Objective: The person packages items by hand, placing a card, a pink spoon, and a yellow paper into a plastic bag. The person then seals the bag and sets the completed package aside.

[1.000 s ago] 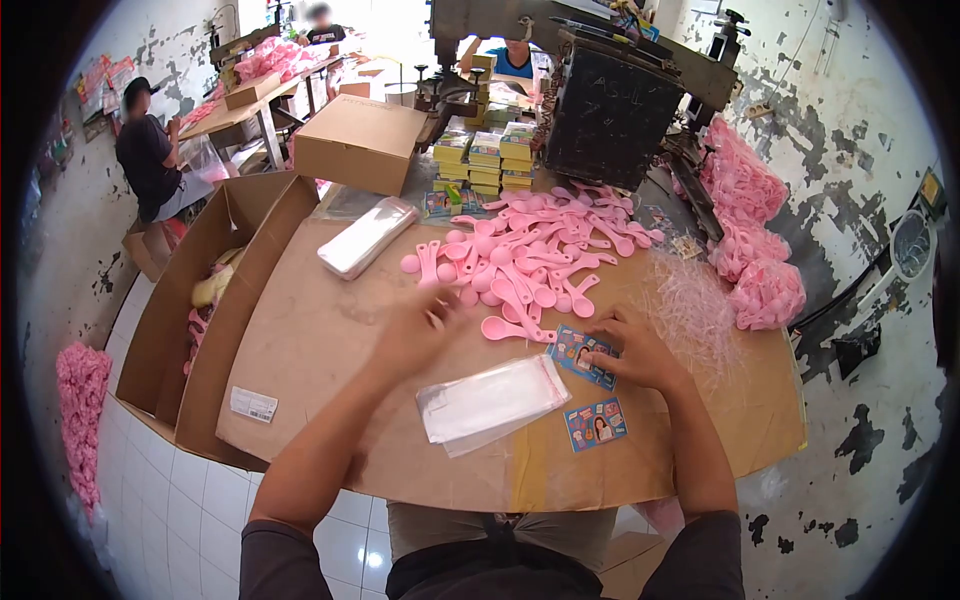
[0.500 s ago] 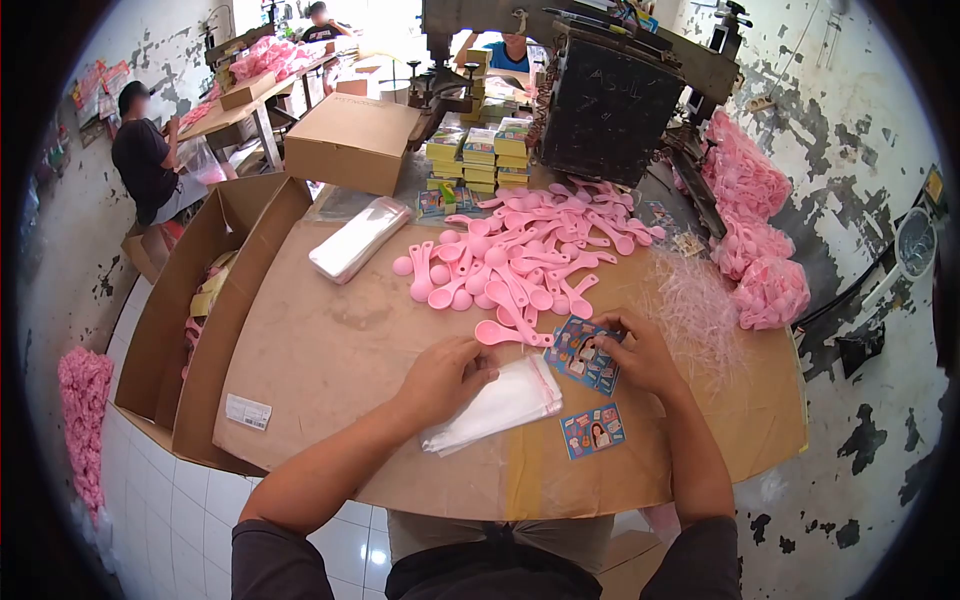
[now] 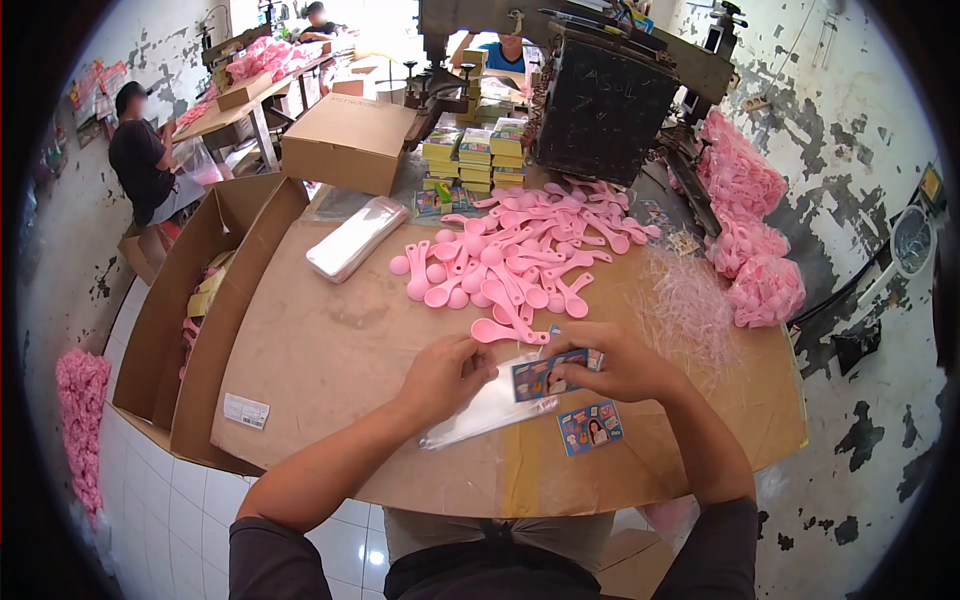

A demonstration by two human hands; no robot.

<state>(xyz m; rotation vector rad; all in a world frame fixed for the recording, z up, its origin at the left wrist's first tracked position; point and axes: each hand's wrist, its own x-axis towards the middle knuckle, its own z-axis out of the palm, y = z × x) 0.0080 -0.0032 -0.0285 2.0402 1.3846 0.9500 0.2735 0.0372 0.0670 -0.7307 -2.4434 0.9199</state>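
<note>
My right hand [image 3: 622, 362] pinches a blue printed card [image 3: 543, 378] with a picture of a person on it. The card's left end is over a stack of clear plastic bags [image 3: 475, 415]. At the upper left of the bags, my left hand [image 3: 445, 380] has its thumb and fingers drawn together; whatever they hold, if anything, does not show. A similar printed card [image 3: 590, 428] lies flat on the cardboard, just right of the bags. Beyond my hands spreads a pile of pink plastic measuring spoons [image 3: 530, 250], one of them [image 3: 500, 331] lying closest.
A second pack of clear bags [image 3: 356, 240] lies left of the spoons. Stacks of cards [image 3: 475, 150] and a black machine [image 3: 605, 105] stand behind. An open carton [image 3: 190, 390] is at left, plastic scraps [image 3: 690, 310] and bagged pink items [image 3: 765, 290] at right. People sit farther back.
My right hand has moved left and brought its card from beside the bags to over their right end, tilting it. My left hand has hardly moved.
</note>
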